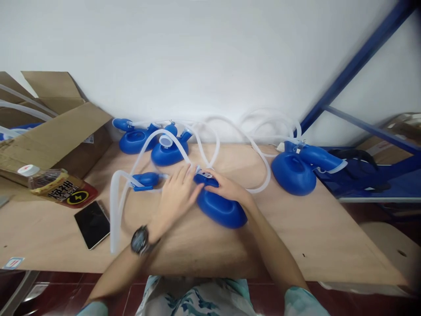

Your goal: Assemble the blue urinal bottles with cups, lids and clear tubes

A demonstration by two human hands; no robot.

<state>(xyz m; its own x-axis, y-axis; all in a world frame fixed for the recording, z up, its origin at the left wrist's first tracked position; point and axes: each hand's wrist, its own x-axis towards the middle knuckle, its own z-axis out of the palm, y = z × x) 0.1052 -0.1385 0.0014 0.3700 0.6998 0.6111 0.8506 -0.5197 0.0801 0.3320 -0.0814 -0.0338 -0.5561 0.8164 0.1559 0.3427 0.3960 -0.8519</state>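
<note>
- The blue bottle rests on the tabletop, just in front of and under the right hand, whose thumb and fingers grip its neck.
- The left hand has its fingers stretched to that same neck; whether they grasp or only press, I cannot tell.
- Work on this bottle looks partway: a blue mouthpiece lies apart from it, left of the left hand, beside a looping clear tube.
- Beyond the hands, two more bottles stand with tubing near; another bottle, right of the right hand, has a blue funnel at its top. They seem further along.
- The fingers cover much of the neck, so what is fitted there stays hidden.
- Left of the hands, the cardboard box is cut off by the frame.
</note>
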